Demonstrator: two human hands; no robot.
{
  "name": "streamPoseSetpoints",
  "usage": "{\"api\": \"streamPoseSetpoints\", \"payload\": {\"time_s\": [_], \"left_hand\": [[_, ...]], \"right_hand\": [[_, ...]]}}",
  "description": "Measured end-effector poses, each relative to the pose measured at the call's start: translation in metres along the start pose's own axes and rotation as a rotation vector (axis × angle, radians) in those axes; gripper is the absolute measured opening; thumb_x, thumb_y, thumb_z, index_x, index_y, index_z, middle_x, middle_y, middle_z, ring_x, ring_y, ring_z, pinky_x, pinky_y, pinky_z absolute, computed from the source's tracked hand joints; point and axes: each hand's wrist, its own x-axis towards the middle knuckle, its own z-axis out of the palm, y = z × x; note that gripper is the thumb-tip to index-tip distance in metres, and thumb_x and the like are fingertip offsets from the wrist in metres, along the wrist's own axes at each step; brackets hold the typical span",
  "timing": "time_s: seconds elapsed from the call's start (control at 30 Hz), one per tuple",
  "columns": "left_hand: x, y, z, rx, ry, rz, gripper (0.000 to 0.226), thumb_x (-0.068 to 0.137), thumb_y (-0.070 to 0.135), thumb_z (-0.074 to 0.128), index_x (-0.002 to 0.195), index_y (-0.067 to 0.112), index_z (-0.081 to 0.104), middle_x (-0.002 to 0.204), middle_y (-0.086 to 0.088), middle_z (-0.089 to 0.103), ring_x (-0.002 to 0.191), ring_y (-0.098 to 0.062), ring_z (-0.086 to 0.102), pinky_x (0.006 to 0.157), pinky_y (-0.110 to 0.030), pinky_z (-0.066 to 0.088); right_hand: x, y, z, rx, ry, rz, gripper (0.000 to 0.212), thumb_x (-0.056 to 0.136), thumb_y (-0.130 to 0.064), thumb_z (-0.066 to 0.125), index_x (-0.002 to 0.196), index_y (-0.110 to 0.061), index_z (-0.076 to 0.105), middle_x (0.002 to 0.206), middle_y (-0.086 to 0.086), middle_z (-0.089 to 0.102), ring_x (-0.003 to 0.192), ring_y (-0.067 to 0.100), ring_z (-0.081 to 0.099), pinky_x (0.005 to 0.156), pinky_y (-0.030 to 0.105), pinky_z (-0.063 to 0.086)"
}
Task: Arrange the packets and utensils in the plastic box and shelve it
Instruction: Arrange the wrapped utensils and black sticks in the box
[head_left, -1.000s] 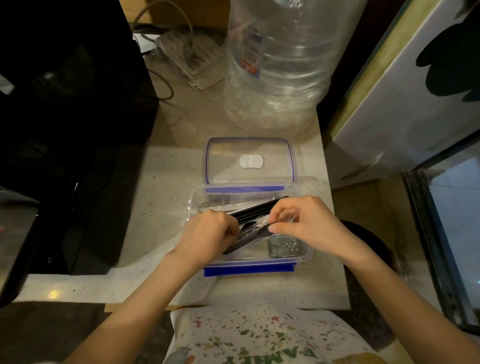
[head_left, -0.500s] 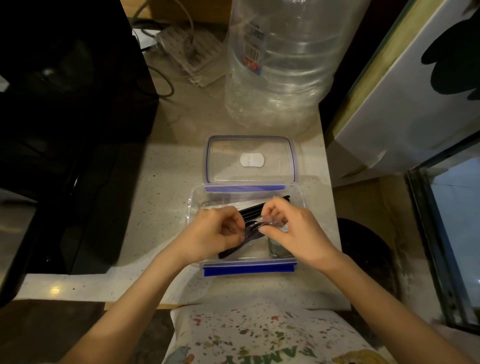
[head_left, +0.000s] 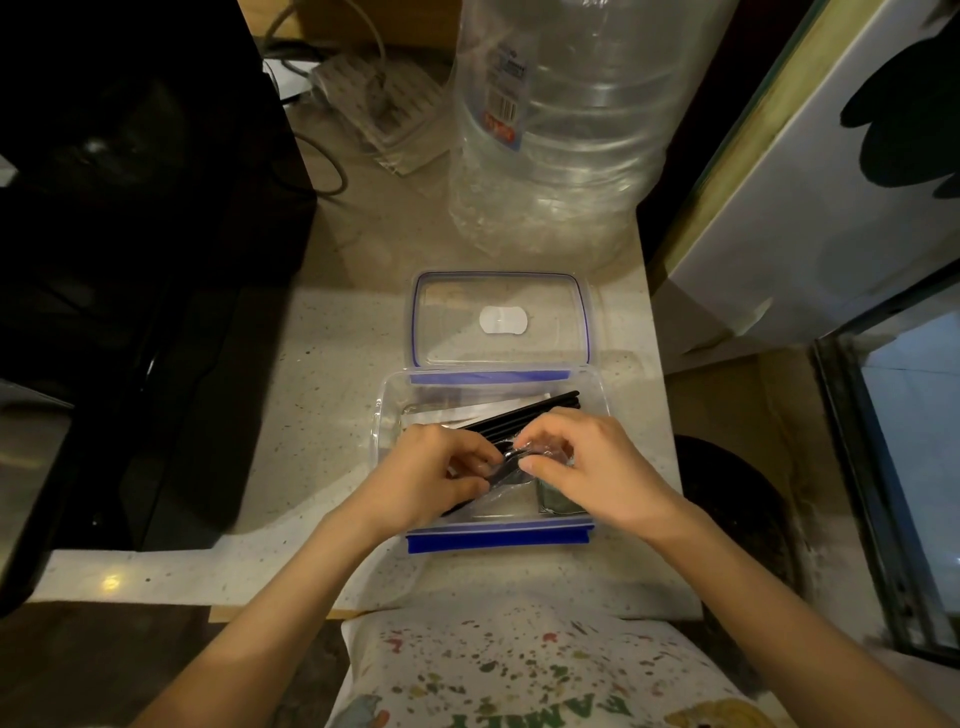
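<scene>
Hands at work over an open plastic box (head_left: 387, 410) on a pale counter (head_left: 322, 395).

Left hand (head_left: 431, 475) and right hand (head_left: 592, 467), fingers curled, pinching a clear-wrapped black utensil (head_left: 506, 462) between them above the box; black sticks (head_left: 524, 415) and packets (head_left: 447, 413) lying inside, lid (head_left: 501, 317) just behind, water jug (head_left: 561, 130) farther back.

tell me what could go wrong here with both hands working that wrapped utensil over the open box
1. Both hands, left hand and right hand, pinch the wrapped utensil by its thin clear film; it may tear or slip.
2. The black sticks lie diagonally in the plastic box, one end near the far rim, so they might block the lid from closing.
3. The box sits near the counter front edge; a push could tip it off.
</scene>
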Motion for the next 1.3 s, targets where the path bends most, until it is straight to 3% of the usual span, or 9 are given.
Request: {"api": "streamPoseSetpoints", "payload": {"time_s": [0.13, 0.3, 0.4, 0.47, 0.67, 0.87, 1.07, 1.2, 1.3], "left_hand": [[0.001, -0.002, 0.001, 0.013, -0.003, 0.031, 0.024, 0.086, 0.014, 0.061, 0.109, 0.018, 0.065, 0.104, 0.003, 0.070, 0.079, 0.008, 0.057, 0.071, 0.001, 0.046], [0.004, -0.006, 0.001, 0.285, 0.193, -0.009, 0.020, 0.090, 0.013, 0.053, 0.101, 0.012, 0.069, 0.097, -0.006, 0.069, 0.084, -0.017, 0.064, 0.079, -0.028, 0.054], [0.007, -0.008, 0.005, 0.460, 0.177, -0.082, 0.018, 0.089, 0.014, 0.053, 0.099, 0.011, 0.067, 0.097, -0.009, 0.067, 0.085, -0.023, 0.063, 0.077, -0.035, 0.056], [0.008, -0.007, 0.007, 0.498, 0.143, -0.125, 0.015, 0.088, 0.012, 0.053, 0.095, 0.009, 0.066, 0.095, -0.010, 0.067, 0.082, -0.025, 0.063, 0.074, -0.036, 0.056], [0.011, -0.011, 0.010, 0.510, 0.125, -0.165, 0.015, 0.089, 0.007, 0.049, 0.091, 0.007, 0.064, 0.093, -0.012, 0.067, 0.080, -0.028, 0.063, 0.069, -0.036, 0.055], [0.007, -0.007, 0.014, 0.483, 0.161, -0.151, 0.026, 0.094, 0.021, 0.044, 0.088, 0.006, 0.065, 0.092, -0.011, 0.068, 0.080, -0.025, 0.063, 0.066, -0.031, 0.049], [0.004, -0.005, 0.014, 0.374, 0.166, -0.137, 0.036, 0.091, 0.039, 0.049, 0.083, 0.010, 0.068, 0.079, -0.005, 0.068, 0.065, -0.014, 0.060, 0.062, -0.027, 0.052], [0.004, -0.005, 0.015, 0.415, 0.124, -0.150, 0.022, 0.089, 0.026, 0.053, 0.089, 0.009, 0.068, 0.091, -0.007, 0.067, 0.078, -0.021, 0.062, 0.070, -0.032, 0.054], [0.003, -0.004, 0.014, 0.419, 0.116, -0.136, 0.017, 0.086, 0.022, 0.056, 0.092, 0.011, 0.067, 0.094, -0.006, 0.067, 0.081, -0.019, 0.061, 0.071, -0.030, 0.053]], "right_hand": [[-0.004, 0.001, -0.004, -0.171, -0.105, -0.040, 0.017, 0.089, -0.022, 0.059, 0.104, -0.019, 0.067, 0.096, -0.004, 0.065, 0.087, 0.006, 0.058, 0.076, 0.017, 0.047], [-0.003, 0.001, -0.006, -0.287, -0.131, -0.085, 0.017, 0.089, -0.027, 0.059, 0.102, -0.021, 0.068, 0.094, -0.007, 0.065, 0.088, 0.004, 0.047, 0.068, 0.012, 0.034], [0.005, -0.002, -0.005, -0.311, -0.120, -0.129, 0.019, 0.088, -0.028, 0.060, 0.102, -0.020, 0.069, 0.103, -0.008, 0.063, 0.102, 0.008, 0.046, 0.081, 0.022, 0.042], [0.012, -0.004, -0.002, -0.357, -0.129, -0.161, 0.020, 0.087, -0.028, 0.060, 0.102, -0.019, 0.069, 0.110, -0.006, 0.065, 0.108, 0.012, 0.046, 0.089, 0.029, 0.044], [0.022, -0.005, 0.012, -0.571, -0.101, -0.280, 0.020, 0.089, -0.017, 0.056, 0.104, -0.012, 0.068, 0.105, 0.004, 0.065, 0.102, 0.020, 0.052, 0.086, 0.034, 0.045], [0.024, -0.002, 0.021, -0.661, -0.042, -0.284, 0.015, 0.062, -0.007, 0.080, 0.072, -0.013, 0.071, 0.069, 0.002, 0.067, 0.071, 0.020, 0.061, 0.060, 0.033, 0.052], [0.021, -0.003, 0.020, -0.691, -0.041, -0.250, 0.015, 0.075, -0.008, 0.069, 0.090, -0.011, 0.069, 0.088, 0.005, 0.070, 0.087, 0.024, 0.062, 0.071, 0.034, 0.048], [0.024, -0.003, 0.022, -0.707, -0.056, -0.226, 0.013, 0.075, -0.007, 0.068, 0.089, -0.009, 0.069, 0.088, 0.006, 0.069, 0.087, 0.025, 0.061, 0.071, 0.034, 0.047], [0.025, -0.004, 0.022, -0.704, -0.036, -0.198, 0.017, 0.061, -0.005, 0.078, 0.073, -0.011, 0.068, 0.073, 0.003, 0.067, 0.073, 0.021, 0.061, 0.060, 0.031, 0.047]]}}
